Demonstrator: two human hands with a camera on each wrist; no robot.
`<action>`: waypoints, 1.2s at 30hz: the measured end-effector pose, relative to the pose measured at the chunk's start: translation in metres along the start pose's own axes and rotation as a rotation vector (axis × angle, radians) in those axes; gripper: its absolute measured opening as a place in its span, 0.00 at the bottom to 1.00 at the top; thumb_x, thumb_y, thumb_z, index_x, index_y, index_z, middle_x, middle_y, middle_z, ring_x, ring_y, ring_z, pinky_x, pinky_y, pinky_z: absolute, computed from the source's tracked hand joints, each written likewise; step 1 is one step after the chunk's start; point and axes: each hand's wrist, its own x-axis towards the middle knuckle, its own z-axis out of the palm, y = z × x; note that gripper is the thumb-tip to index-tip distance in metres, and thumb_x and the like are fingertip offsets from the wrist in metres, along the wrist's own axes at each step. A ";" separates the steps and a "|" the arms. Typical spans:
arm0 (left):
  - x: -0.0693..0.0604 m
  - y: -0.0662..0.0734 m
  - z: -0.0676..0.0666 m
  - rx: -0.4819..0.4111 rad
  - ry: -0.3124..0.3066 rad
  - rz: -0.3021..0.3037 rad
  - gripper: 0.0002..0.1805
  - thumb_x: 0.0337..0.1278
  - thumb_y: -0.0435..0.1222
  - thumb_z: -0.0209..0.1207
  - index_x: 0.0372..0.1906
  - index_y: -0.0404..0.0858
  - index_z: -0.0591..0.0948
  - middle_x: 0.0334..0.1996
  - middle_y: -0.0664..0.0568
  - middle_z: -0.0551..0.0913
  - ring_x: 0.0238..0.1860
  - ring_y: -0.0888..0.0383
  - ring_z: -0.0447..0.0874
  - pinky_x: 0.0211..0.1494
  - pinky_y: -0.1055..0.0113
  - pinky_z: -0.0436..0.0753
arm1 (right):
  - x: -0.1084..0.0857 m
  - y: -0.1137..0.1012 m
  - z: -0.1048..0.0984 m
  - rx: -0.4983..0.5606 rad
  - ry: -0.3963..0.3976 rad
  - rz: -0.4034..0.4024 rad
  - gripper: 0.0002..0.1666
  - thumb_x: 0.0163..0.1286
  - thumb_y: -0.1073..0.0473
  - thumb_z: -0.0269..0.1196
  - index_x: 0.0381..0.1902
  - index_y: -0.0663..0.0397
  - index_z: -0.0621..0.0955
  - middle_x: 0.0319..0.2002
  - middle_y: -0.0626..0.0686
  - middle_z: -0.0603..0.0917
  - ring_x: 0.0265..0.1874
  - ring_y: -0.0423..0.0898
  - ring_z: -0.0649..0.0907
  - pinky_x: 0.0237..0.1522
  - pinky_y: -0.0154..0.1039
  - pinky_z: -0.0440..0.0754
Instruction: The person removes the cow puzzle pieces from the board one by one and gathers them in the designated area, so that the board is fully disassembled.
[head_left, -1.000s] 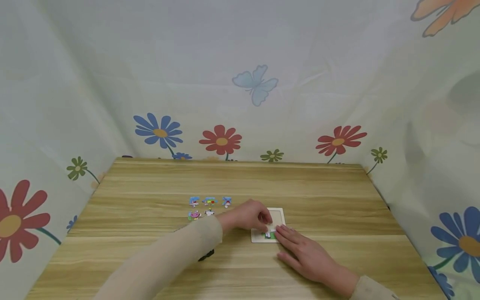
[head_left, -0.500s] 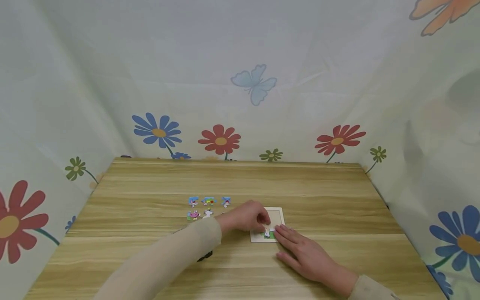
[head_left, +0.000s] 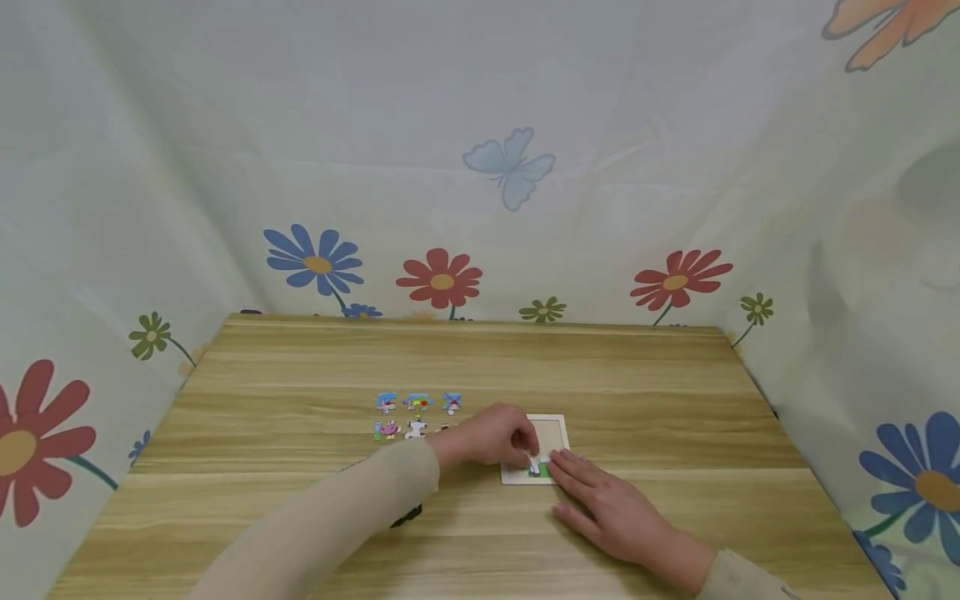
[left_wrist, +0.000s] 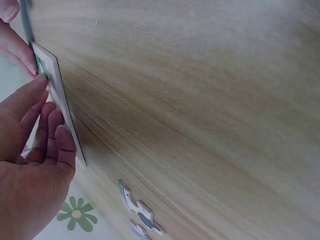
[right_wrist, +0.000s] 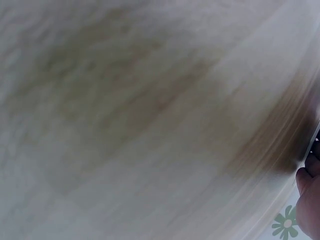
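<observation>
A small pale puzzle tray lies on the wooden table, with a green and white area showing in its lower part. Over its left side, my left hand pinches a small puzzle piece between thumb and fingers; most of the piece is hidden by the fingertips. My right hand lies with extended fingers, its fingertips resting on the tray's lower right part. In the right wrist view only a bit of the right hand shows at the edge.
Left of the tray, loose puzzle pieces lie in rows, among them a blue one, a pink one and a white one. A dark item shows beneath the left sleeve. A flowered curtain surrounds the table.
The left hand has shifted very slightly, its fingertips tilting at the tray's lower left. The right hand stays in place on the tray. The loose pieces have not moved.
</observation>
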 end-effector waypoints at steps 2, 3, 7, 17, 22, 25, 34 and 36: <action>0.000 0.000 0.000 0.005 -0.002 0.003 0.04 0.61 0.30 0.73 0.36 0.41 0.89 0.32 0.61 0.83 0.35 0.67 0.78 0.43 0.74 0.78 | 0.000 0.000 0.001 0.001 -0.007 0.007 0.35 0.81 0.42 0.61 0.75 0.57 0.75 0.75 0.55 0.75 0.74 0.53 0.75 0.66 0.55 0.78; 0.000 0.000 0.000 0.008 -0.002 0.006 0.04 0.61 0.30 0.73 0.35 0.41 0.89 0.31 0.62 0.83 0.35 0.67 0.78 0.43 0.74 0.78 | -0.001 0.001 0.001 0.002 -0.011 0.012 0.35 0.81 0.41 0.61 0.76 0.56 0.75 0.75 0.55 0.74 0.74 0.53 0.74 0.67 0.54 0.78; -0.001 -0.001 0.000 0.020 -0.001 0.017 0.04 0.61 0.31 0.73 0.34 0.41 0.88 0.30 0.62 0.81 0.35 0.66 0.77 0.42 0.73 0.77 | -0.001 0.001 0.001 0.003 -0.018 0.020 0.35 0.81 0.41 0.60 0.76 0.56 0.75 0.76 0.54 0.74 0.74 0.53 0.74 0.67 0.54 0.77; 0.000 0.001 0.002 -0.023 -0.011 -0.020 0.05 0.59 0.31 0.74 0.34 0.39 0.87 0.26 0.62 0.80 0.30 0.69 0.75 0.39 0.73 0.77 | 0.000 -0.002 -0.001 0.012 0.000 0.014 0.35 0.80 0.43 0.62 0.75 0.58 0.75 0.75 0.56 0.75 0.73 0.54 0.75 0.66 0.55 0.78; 0.000 0.002 0.003 -0.040 -0.005 -0.030 0.07 0.59 0.32 0.75 0.33 0.40 0.86 0.25 0.62 0.80 0.30 0.69 0.75 0.38 0.73 0.76 | 0.000 -0.003 0.000 0.010 -0.005 0.021 0.35 0.81 0.43 0.61 0.75 0.58 0.75 0.75 0.56 0.74 0.73 0.54 0.75 0.67 0.55 0.77; 0.001 0.002 0.003 -0.048 -0.006 -0.045 0.07 0.59 0.33 0.75 0.33 0.41 0.85 0.26 0.61 0.80 0.30 0.68 0.75 0.39 0.72 0.76 | -0.001 -0.002 0.000 0.011 -0.007 0.022 0.35 0.81 0.43 0.61 0.76 0.58 0.74 0.75 0.56 0.74 0.74 0.54 0.74 0.67 0.55 0.77; 0.001 0.002 0.004 -0.045 0.001 -0.045 0.07 0.59 0.32 0.74 0.32 0.40 0.85 0.26 0.62 0.80 0.30 0.70 0.76 0.39 0.73 0.76 | -0.001 -0.001 0.003 0.000 0.002 0.001 0.36 0.81 0.43 0.61 0.76 0.60 0.74 0.75 0.57 0.74 0.74 0.54 0.74 0.67 0.54 0.76; 0.001 0.002 0.004 -0.049 0.001 -0.046 0.08 0.59 0.32 0.74 0.32 0.40 0.84 0.26 0.61 0.81 0.30 0.70 0.76 0.39 0.73 0.76 | -0.001 -0.001 0.003 -0.003 0.001 -0.001 0.36 0.81 0.43 0.61 0.76 0.59 0.73 0.75 0.57 0.74 0.74 0.54 0.74 0.68 0.54 0.76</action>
